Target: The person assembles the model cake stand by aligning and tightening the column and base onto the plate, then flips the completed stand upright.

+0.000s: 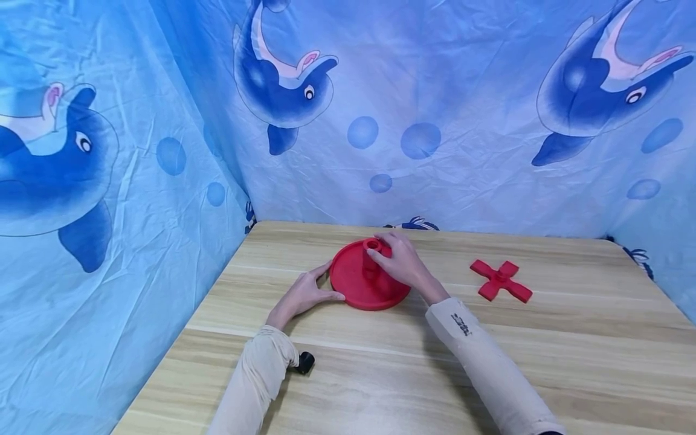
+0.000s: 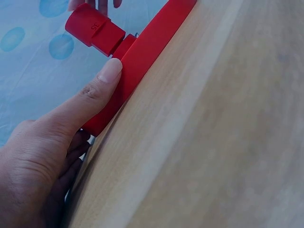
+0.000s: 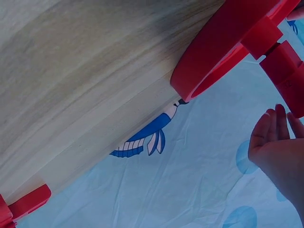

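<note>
A shallow red round tray (image 1: 348,277) with a raised rim lies on the table, a short stub (image 2: 124,46) rising from its middle. My left hand (image 1: 306,293) holds the tray's left edge, thumb on the near side of the rim and fingers along the far side. Above the stub, my right hand (image 1: 403,263) grips a hollow red tube (image 1: 372,261) between thumb and fingers. The left wrist view shows the number 35 on the tube (image 2: 92,28). In the right wrist view a thin dark gap shows between the tube (image 3: 287,78) and the stub.
A red cross-shaped piece (image 1: 500,280) with a small central knob lies on the wooden table (image 1: 380,368), right of the tray. A blue dolphin-print curtain (image 1: 337,193) hangs behind the table and along its left side. A small black cylinder (image 1: 306,362) sits at my left cuff.
</note>
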The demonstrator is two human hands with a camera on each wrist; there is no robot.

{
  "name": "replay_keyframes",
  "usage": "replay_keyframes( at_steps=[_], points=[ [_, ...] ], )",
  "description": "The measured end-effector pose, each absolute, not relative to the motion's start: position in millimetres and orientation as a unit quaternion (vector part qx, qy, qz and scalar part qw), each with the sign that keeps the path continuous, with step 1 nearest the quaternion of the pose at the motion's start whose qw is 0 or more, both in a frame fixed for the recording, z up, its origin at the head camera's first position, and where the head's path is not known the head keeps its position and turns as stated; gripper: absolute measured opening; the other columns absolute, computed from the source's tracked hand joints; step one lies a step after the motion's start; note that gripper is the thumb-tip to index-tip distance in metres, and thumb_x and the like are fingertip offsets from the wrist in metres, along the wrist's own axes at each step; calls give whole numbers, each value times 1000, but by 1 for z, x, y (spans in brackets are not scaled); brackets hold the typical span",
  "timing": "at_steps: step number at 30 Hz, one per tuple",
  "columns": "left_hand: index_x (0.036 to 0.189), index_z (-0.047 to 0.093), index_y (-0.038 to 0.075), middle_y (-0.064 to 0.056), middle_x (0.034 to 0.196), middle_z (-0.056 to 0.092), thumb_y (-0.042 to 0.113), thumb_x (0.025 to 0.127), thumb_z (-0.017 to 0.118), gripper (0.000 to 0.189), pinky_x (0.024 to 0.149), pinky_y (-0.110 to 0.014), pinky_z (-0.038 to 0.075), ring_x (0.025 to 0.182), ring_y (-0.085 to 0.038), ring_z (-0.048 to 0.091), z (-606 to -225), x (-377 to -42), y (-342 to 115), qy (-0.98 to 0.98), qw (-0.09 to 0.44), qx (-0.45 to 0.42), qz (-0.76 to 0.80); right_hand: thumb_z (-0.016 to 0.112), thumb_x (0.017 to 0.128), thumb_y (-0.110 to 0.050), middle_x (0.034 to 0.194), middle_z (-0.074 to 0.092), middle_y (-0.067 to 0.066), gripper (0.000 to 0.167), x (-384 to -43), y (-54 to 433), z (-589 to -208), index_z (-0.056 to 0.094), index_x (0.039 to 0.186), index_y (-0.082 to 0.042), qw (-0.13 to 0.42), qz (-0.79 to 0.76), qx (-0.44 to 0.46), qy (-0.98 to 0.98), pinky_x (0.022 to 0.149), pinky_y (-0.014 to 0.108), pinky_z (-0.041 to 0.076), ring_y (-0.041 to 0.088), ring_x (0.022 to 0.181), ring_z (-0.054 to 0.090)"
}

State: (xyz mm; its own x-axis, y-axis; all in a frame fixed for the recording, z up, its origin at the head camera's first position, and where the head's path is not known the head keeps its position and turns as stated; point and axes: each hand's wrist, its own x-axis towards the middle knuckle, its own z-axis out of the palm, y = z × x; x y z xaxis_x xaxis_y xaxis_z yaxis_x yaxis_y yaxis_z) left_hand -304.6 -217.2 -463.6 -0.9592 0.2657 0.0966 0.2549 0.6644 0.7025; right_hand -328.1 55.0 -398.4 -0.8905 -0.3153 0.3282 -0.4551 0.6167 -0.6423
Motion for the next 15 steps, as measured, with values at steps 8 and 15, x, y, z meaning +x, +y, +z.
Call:
replay_keyframes(
  at_steps=[8,15],
  points=[
    [160,42,16,-14,154,50,54,77,89,103,110,-49,44,132,-28,51,-462,-304,-217,912,5,143,385,76,96,-24,137,57,17,60,-330,54,-399,55,148,-1,88,391,215,-891,89,49,59,34,128,50],
    [160,42,16,-14,154,51,55,77,89,103,111,-50,43,133,-29,50,-462,-304,-217,913,9,138,384,75,97,-25,140,56,18,57,-331,55,-401,57,147,-3,95,387,220,-890,91,50,58,35,131,47]
  ],
)
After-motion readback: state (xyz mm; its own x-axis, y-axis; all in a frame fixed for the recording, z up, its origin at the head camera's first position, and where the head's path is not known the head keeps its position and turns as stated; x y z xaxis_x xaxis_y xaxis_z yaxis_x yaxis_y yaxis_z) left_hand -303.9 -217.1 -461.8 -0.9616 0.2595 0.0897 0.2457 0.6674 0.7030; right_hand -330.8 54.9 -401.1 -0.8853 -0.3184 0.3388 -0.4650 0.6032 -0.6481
